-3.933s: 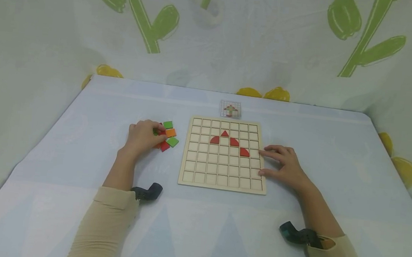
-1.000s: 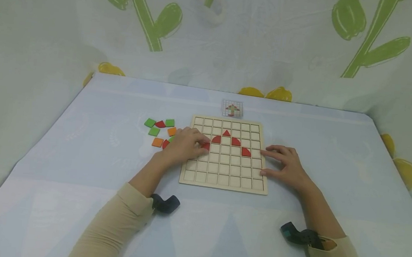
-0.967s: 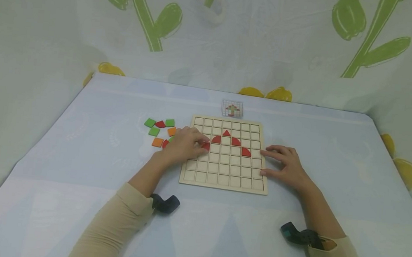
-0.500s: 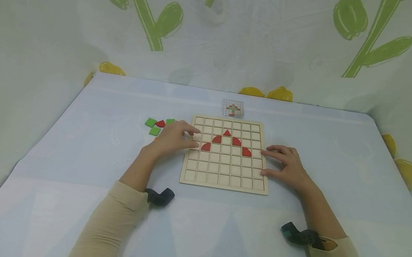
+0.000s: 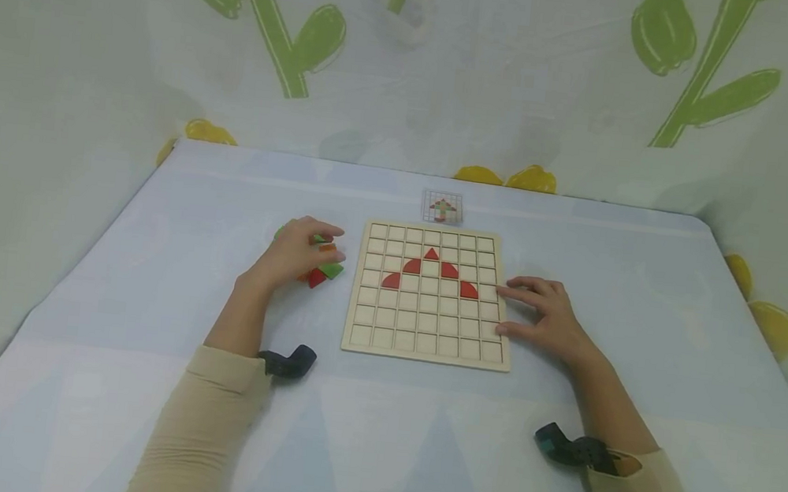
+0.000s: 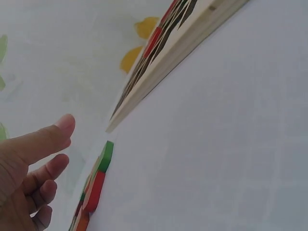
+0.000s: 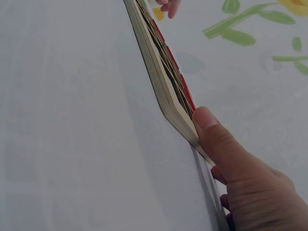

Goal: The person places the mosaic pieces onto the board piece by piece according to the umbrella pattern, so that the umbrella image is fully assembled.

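My left hand [image 5: 288, 256] is over a loose cluster of small flat tiles left of the board, its fingers apart and partly covering them. A green square tile [image 5: 331, 271] and a red tile [image 5: 316, 279] show beside its thumb. In the left wrist view, a gap shows between the fingers and the green tile [image 6: 104, 158]. The wooden grid board [image 5: 425, 324] bears a red triangle tile [image 5: 431, 254] and several red quarter-round tiles, including one at the left [image 5: 391, 281]. My right hand [image 5: 547, 320] rests thumb and fingertips on the board's right edge.
Behind the board lies a small card [image 5: 443, 207] printed with a gridded coloured pattern. A dark wrist device [image 5: 289, 361] sits at the left cuff, another [image 5: 574, 447] at the right. A patterned backdrop [image 5: 494, 89] rises beyond the table's far edge.
The left hand carried a red quarter-round tile from the cluster to the board's left side, let go of it and moved back over the cluster. The right hand stayed at the board's edge.
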`<state>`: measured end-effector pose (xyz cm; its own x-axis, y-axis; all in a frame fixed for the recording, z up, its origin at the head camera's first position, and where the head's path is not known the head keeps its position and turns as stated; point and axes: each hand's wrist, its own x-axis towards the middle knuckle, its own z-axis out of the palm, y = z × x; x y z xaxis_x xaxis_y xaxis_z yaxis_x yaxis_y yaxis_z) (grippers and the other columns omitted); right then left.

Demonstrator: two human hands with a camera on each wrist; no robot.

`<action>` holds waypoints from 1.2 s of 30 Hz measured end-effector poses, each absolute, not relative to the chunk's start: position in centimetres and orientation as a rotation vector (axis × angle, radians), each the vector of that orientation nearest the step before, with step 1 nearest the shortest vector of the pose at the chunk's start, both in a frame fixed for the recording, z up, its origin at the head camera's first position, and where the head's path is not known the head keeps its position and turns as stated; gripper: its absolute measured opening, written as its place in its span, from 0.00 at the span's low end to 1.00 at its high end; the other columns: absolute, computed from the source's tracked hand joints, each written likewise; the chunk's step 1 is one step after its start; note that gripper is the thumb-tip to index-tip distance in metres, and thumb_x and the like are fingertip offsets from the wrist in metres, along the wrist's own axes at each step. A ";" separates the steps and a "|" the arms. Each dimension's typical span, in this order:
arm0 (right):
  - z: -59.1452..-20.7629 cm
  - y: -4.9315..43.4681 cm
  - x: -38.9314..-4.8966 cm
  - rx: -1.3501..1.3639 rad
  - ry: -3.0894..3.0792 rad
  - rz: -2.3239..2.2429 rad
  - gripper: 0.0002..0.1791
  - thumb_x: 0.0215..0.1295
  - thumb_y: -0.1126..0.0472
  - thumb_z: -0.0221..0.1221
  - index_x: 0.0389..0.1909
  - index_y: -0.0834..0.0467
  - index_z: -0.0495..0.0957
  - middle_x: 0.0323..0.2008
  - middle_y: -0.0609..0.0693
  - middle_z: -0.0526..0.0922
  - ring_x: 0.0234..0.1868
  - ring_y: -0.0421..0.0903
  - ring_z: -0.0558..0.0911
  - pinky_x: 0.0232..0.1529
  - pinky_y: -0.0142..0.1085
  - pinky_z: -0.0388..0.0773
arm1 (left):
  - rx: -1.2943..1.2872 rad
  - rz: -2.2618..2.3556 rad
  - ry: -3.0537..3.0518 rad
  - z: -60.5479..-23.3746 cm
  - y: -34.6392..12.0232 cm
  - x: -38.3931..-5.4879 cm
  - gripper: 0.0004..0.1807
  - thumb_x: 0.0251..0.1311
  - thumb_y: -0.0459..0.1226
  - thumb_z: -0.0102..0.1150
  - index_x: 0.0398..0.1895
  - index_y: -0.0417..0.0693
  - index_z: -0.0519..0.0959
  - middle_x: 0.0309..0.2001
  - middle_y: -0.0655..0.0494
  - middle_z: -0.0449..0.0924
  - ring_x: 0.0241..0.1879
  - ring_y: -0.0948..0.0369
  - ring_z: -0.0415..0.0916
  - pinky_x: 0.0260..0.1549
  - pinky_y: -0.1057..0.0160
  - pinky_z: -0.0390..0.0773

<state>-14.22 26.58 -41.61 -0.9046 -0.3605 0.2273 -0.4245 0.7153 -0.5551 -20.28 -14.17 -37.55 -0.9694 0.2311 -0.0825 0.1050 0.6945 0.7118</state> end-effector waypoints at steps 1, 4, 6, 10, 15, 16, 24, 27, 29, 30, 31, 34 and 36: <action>-41.6 26.6 -14.2 0.647 -2.813 0.948 0.33 0.42 0.57 0.73 0.54 0.58 0.78 0.55 0.60 0.72 0.56 0.60 0.61 0.50 0.54 0.57 | 0.270 1.139 2.740 -37.6 -14.5 -20.3 0.25 0.57 0.43 0.64 0.58 0.48 0.76 0.54 0.48 0.73 0.53 0.50 0.66 0.49 0.50 0.70; -41.6 26.5 -14.3 0.648 -2.817 0.945 0.33 0.42 0.57 0.73 0.54 0.58 0.78 0.55 0.60 0.72 0.56 0.60 0.61 0.51 0.54 0.57 | 0.234 1.152 2.751 -37.8 -15.3 -20.5 0.26 0.57 0.44 0.64 0.59 0.47 0.75 0.55 0.46 0.71 0.53 0.49 0.66 0.49 0.51 0.71; -41.6 26.5 -14.3 0.646 -2.820 0.947 0.33 0.42 0.57 0.73 0.55 0.58 0.78 0.56 0.60 0.72 0.56 0.60 0.61 0.51 0.55 0.57 | 0.201 1.138 2.777 -37.9 -15.8 -20.6 0.27 0.58 0.44 0.63 0.61 0.47 0.74 0.56 0.45 0.70 0.53 0.48 0.65 0.49 0.51 0.71; -41.6 26.5 -14.3 0.643 -2.826 0.942 0.33 0.42 0.57 0.73 0.55 0.59 0.78 0.56 0.60 0.71 0.57 0.60 0.61 0.51 0.55 0.57 | 0.099 1.011 2.884 -38.3 -16.2 -20.8 0.27 0.58 0.44 0.63 0.62 0.49 0.73 0.59 0.43 0.67 0.56 0.47 0.61 0.52 0.48 0.66; -41.5 26.4 -14.4 0.626 -2.840 0.937 0.34 0.43 0.56 0.73 0.55 0.58 0.77 0.56 0.60 0.71 0.57 0.60 0.61 0.51 0.55 0.57 | 0.032 0.845 2.989 -39.2 -16.6 -21.0 0.27 0.59 0.45 0.62 0.61 0.48 0.73 0.58 0.42 0.66 0.56 0.46 0.58 0.52 0.46 0.59; -41.6 26.4 -14.4 0.623 -2.842 0.939 0.34 0.43 0.56 0.73 0.55 0.58 0.77 0.56 0.60 0.71 0.57 0.60 0.61 0.51 0.55 0.57 | 0.029 0.830 2.999 -39.3 -16.7 -21.1 0.26 0.59 0.46 0.61 0.60 0.48 0.74 0.58 0.42 0.67 0.56 0.46 0.59 0.52 0.46 0.58; -41.6 26.4 -14.4 0.659 -2.812 0.916 0.34 0.42 0.56 0.73 0.54 0.59 0.78 0.55 0.61 0.72 0.56 0.60 0.62 0.52 0.56 0.57 | 0.104 0.874 3.017 -39.9 -17.2 -21.2 0.21 0.59 0.46 0.62 0.53 0.47 0.79 0.55 0.44 0.71 0.55 0.46 0.60 0.52 0.42 0.50; -41.6 26.5 -14.4 0.662 -2.806 0.921 0.33 0.42 0.57 0.73 0.54 0.59 0.78 0.55 0.61 0.72 0.56 0.60 0.62 0.51 0.56 0.57 | 0.132 0.879 3.016 -39.9 -17.2 -21.2 0.20 0.59 0.46 0.61 0.53 0.47 0.79 0.54 0.45 0.73 0.55 0.46 0.61 0.53 0.42 0.48; -41.6 26.5 -14.4 0.662 -2.810 0.925 0.33 0.43 0.56 0.73 0.54 0.59 0.78 0.55 0.61 0.72 0.56 0.60 0.62 0.51 0.56 0.57 | 0.132 0.893 3.009 -39.8 -17.1 -21.1 0.20 0.60 0.46 0.61 0.53 0.47 0.78 0.54 0.45 0.73 0.54 0.47 0.61 0.53 0.43 0.48; -41.6 26.5 -14.3 0.660 -2.810 0.928 0.33 0.43 0.57 0.73 0.54 0.59 0.78 0.55 0.61 0.72 0.56 0.60 0.62 0.51 0.56 0.57 | 0.128 0.903 3.004 -39.7 -17.1 -21.1 0.21 0.60 0.46 0.61 0.53 0.47 0.78 0.53 0.46 0.74 0.54 0.47 0.61 0.53 0.43 0.48; -41.6 26.5 -14.3 0.659 -2.810 0.931 0.33 0.43 0.57 0.73 0.54 0.59 0.78 0.55 0.61 0.72 0.56 0.60 0.62 0.51 0.56 0.57 | 0.128 0.911 2.999 -39.7 -17.0 -21.0 0.21 0.60 0.46 0.61 0.54 0.47 0.78 0.53 0.46 0.74 0.54 0.47 0.61 0.53 0.43 0.48; -41.6 26.6 -14.2 0.660 -2.809 0.924 0.33 0.43 0.56 0.73 0.54 0.59 0.78 0.55 0.61 0.72 0.56 0.61 0.62 0.51 0.56 0.57 | 0.144 0.964 2.971 -39.3 -16.6 -21.0 0.21 0.59 0.46 0.62 0.53 0.46 0.78 0.52 0.47 0.75 0.54 0.49 0.62 0.53 0.45 0.49; -41.7 26.6 -14.2 0.657 -2.809 0.928 0.33 0.43 0.56 0.73 0.54 0.59 0.78 0.55 0.61 0.72 0.56 0.61 0.62 0.51 0.56 0.57 | 0.179 0.991 2.949 -39.1 -16.2 -21.0 0.20 0.59 0.45 0.62 0.52 0.46 0.79 0.51 0.48 0.76 0.53 0.49 0.63 0.53 0.45 0.49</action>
<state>-14.21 26.56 -41.66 -0.9000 -0.3668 0.2354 -0.4348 0.7193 -0.5417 -21.02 -16.20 -39.13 -0.9931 0.1167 0.0123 0.1005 0.7910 0.6035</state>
